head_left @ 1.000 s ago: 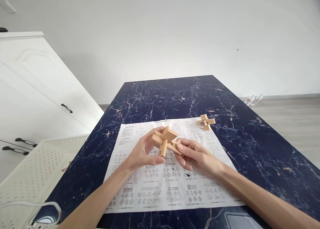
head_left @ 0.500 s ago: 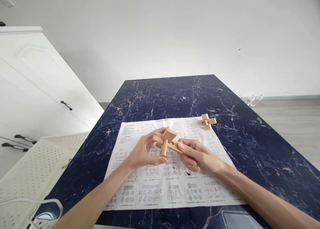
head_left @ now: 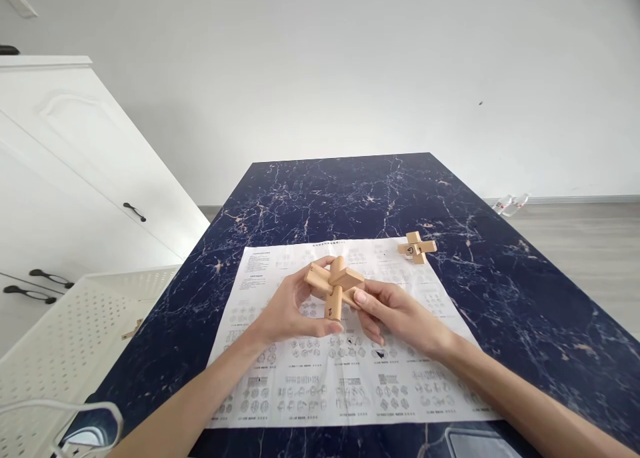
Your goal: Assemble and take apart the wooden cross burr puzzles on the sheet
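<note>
Pictured from the head camera, showing a wooden bar assembly (head_left: 345, 279) of crossed pale pieces, held in both hands above the middle of a printed sheet (head_left: 345, 371) on a dark blue, veined table (head_left: 345, 198). Cradled on one side by the left hand (head_left: 287, 308), with thumb and forefinger curved apart around the wood, thumb tip at the lower end of a rounded bar (head_left: 333, 305) bearing a dark mark; impossible to tell how the other left fingers sit, hidden behind the wood. Pinched on the other side by the right hand (head_left: 400, 315), with thumb on the end of a slanting bar (head_left: 349, 300) and fingers bent below. Covered, on paper, with rows of small line drawings and captions too fine to read. Joined at the sheet's far right corner, well apart from both hands, by a second wooden cross (head_left: 417, 249) with an inked symbol. Flanked at left by a white perforated basket (head_left: 65, 325) with small wooden pieces (head_left: 133, 330) inside, a white cord (head_left: 100, 405) and a white cabinet (head_left: 65, 158); backed by a pale wall (head_left: 320, 65), with clear bottles (head_left: 513, 205) on the floor at right.
</note>
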A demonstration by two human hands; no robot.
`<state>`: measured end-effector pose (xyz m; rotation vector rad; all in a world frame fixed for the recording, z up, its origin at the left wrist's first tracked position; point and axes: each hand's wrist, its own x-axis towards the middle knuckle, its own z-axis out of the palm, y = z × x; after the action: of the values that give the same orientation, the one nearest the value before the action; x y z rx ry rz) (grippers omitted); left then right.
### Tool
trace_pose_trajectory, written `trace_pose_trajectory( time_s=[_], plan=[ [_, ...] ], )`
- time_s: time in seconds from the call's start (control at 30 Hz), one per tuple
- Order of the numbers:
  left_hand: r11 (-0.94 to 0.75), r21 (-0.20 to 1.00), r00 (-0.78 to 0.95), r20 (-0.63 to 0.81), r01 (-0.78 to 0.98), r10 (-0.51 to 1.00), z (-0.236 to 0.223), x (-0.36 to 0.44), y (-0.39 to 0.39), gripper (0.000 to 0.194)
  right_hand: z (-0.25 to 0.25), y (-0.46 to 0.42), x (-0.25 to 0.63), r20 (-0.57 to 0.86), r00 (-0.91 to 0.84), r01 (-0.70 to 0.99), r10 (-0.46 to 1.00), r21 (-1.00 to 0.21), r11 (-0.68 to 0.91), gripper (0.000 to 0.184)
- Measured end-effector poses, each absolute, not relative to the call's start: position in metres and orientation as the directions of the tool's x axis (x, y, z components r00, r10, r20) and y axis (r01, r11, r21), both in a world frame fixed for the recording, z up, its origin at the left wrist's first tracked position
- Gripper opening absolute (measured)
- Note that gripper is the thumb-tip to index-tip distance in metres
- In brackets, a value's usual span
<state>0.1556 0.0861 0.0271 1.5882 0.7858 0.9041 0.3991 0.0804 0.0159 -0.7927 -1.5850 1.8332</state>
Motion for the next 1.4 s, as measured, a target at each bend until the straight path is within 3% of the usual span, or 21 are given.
trace_pose_trajectory(
  time_s=[0.1,0.2,0.3,0.43,0.7,0.83,1.2,1.4],
  plan=[
    [-0.211,0.976,0.429,0.166,0.059,0.888,0.029,0.154,0.085,0.092,0.016,0.079,0.398,0.054,-0.451,0.143,0.891,-0.981,0.132,0.039],
    [-0.276,0.945,0.366,0.197,0.176,0.909,0.034,0.157,0.082,0.095,0.015,0.079,0.402,0.355,-0.305,0.275,0.884,-0.856,0.438,0.038],
    [-0.335,0.898,0.398,0.207,0.285,0.894,0.039,0.164,0.079,0.092,0.014,0.080,0.405,0.519,-0.335,0.337,0.787,-0.714,0.614,0.034],
    [-0.361,0.879,0.453,0.196,0.312,0.869,0.042,0.171,0.077,0.083,0.013,0.079,0.405,0.568,-0.419,0.364,0.708,-0.609,0.704,0.011],
    [-0.383,0.853,0.429,0.216,0.354,0.877,0.036,0.165,0.080,0.097,0.012,0.080,0.406,0.609,-0.415,0.329,0.676,-0.593,0.735,0.012],
    [-0.376,0.860,0.423,0.215,0.345,0.880,0.035,0.165,0.079,0.099,0.012,0.077,0.403,0.602,-0.374,0.291,0.706,-0.647,0.705,0.012],
    [-0.301,0.891,0.428,0.138,0.340,0.893,0.031,0.168,0.079,0.096,0.005,0.074,0.403,0.275,-0.365,0.283,0.889,-0.877,0.388,0.016],
    [-0.345,0.861,0.434,0.166,0.374,0.885,0.030,0.170,0.081,0.091,0.008,0.075,0.403,0.180,-0.432,0.332,0.884,-0.880,0.341,0.020]
  ],
)
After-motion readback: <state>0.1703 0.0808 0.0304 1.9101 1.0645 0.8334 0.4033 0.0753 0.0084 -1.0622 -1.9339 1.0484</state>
